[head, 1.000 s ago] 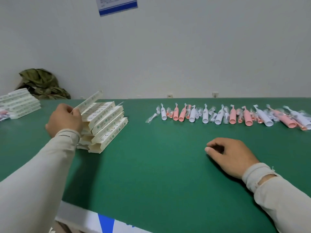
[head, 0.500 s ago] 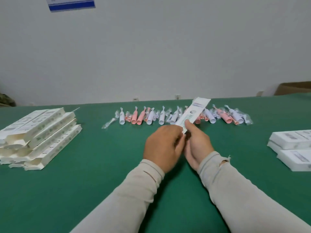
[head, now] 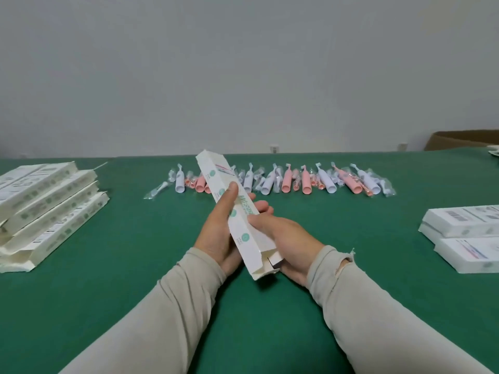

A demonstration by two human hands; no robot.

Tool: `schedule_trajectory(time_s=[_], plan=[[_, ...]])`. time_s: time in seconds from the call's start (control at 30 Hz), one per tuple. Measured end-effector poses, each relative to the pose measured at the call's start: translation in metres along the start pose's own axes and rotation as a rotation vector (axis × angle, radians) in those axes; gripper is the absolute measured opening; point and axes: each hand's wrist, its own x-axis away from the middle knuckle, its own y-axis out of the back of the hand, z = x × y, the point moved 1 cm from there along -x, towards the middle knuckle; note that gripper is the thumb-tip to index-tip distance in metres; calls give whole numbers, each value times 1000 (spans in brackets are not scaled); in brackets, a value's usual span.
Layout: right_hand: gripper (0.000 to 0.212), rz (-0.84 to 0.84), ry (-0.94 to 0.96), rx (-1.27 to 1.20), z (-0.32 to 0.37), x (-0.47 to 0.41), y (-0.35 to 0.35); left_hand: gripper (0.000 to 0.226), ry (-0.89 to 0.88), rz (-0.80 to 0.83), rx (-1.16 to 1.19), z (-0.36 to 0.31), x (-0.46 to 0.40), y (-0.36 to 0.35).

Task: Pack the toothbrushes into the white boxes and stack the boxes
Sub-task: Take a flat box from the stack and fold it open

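Observation:
Both hands hold one long white box with green print above the middle of the green table. It slants from far left to near right, and its near end is open with a flap showing. My left hand grips it from the left with the thumb on top. My right hand grips it from the right with the fingers underneath. Behind the box a row of pink and white toothbrushes in clear wrappers lies across the table.
A stack of flat unfilled white boxes lies at the left. Stacked white boxes lie at the right edge. A brown cardboard carton stands at the far right against the grey wall.
My left hand took a box from the left pile and brought it to the middle, where my right hand joined it. Since half a second ago the box has opened out and tilted toward me.

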Motion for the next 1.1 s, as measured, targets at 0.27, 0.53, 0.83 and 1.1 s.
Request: schedule_trajectory(time_s=[0.27, 0.53, 0.83, 1.1], plan=[[30, -168, 268, 339, -9, -9, -5, 78, -245, -135, 108, -30, -8, 22], [18, -276, 462, 432, -12, -11, -12, 57, -222, -26, 102, -19, -7, 12], [18, -315, 519, 430, -11, -11, -7, 49, -145, 12, 51, -8, -8, 7], [18, -290, 544, 552, -10, -7, -9, 43, -244, -46, 20, -10, -11, 11]])
